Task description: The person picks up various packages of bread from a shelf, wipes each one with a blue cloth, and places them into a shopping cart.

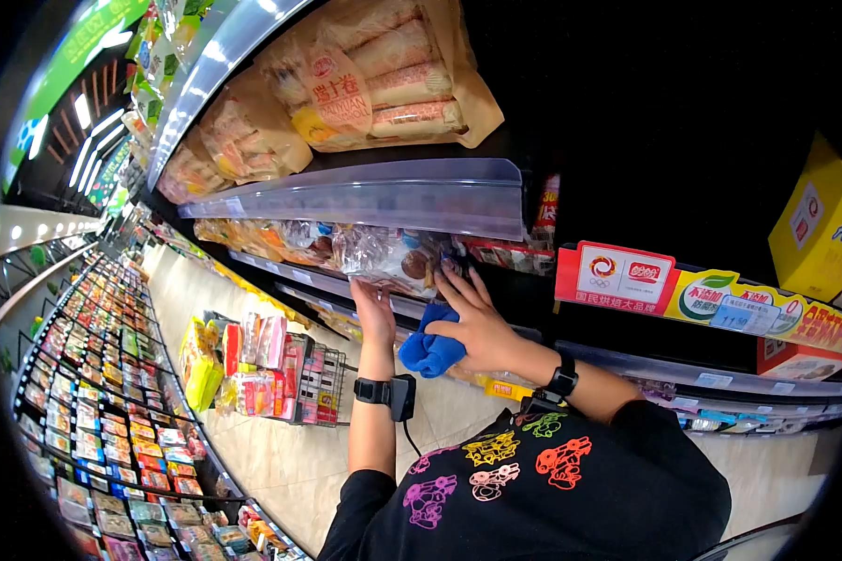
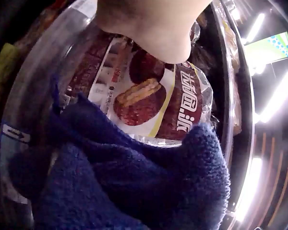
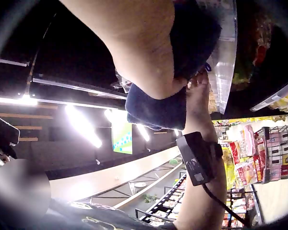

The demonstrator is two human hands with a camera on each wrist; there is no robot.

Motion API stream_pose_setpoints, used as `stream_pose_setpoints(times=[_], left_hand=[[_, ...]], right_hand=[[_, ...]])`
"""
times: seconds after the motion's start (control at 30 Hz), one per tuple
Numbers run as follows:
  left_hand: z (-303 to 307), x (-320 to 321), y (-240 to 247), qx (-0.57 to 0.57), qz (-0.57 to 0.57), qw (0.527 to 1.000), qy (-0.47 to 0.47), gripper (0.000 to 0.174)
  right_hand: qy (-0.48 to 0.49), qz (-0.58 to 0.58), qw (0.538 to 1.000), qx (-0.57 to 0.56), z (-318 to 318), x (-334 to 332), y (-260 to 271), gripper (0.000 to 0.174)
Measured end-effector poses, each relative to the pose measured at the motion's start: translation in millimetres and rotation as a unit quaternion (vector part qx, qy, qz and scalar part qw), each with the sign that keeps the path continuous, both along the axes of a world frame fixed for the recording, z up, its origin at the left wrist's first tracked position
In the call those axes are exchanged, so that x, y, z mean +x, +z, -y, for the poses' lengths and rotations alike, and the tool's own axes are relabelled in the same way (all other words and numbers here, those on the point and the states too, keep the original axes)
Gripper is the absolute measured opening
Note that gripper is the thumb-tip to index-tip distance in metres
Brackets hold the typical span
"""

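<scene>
Left wrist: fuzzy, rumpled cloth (image 2: 134, 177)

Shelf lip (image 1: 374, 196) limiting room above bags (image 1: 370, 252)

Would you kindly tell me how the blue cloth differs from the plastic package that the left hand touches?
The blue cloth is plain, matte fabric; the plastic package is shiny and printed with a brown snack. The blue cloth is bunched in the right hand; the plastic package lies on the shelf, against the left hand. Both look creased.
</scene>
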State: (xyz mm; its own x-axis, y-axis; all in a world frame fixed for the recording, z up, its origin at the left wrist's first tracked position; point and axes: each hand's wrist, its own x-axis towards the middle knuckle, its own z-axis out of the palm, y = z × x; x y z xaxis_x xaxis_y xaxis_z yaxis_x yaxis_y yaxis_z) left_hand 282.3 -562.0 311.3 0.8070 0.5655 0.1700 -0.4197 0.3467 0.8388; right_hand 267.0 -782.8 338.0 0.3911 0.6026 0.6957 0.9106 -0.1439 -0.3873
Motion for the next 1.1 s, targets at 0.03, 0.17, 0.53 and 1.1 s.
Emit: stream_pose_setpoints(times=[0.03, 0.17, 0.53, 1.1], left_hand=[[-1.7, -0.5, -2.3, 0.003, -0.008, 1.0, -0.003, 0.041], [-14.5, 4.1, -29.8, 0.013, -0.045, 0.999, 0.013, 0.045], [17.0, -26.0, -8.5, 0.066, -0.03, 0.997, -0.013, 0.043], [0.7, -100.6, -28.3, -0.073, 0.111, 0.954, -0.268, 0.05]], right_hand=[[-0.002, 0.004, 1.0, -0.001, 0.4, -0.1, -0.3, 0.039], [0.024, -0.008, 0.999, -0.024, 6.8, -3.5, -0.2, 0.038], [0.055, 0.026, 0.996, -0.061, 19.7, -7.4, -7.5, 0.043], [0.088, 0.179, 0.977, -0.07, -1.4, -24.3, -18.6, 0.027]])
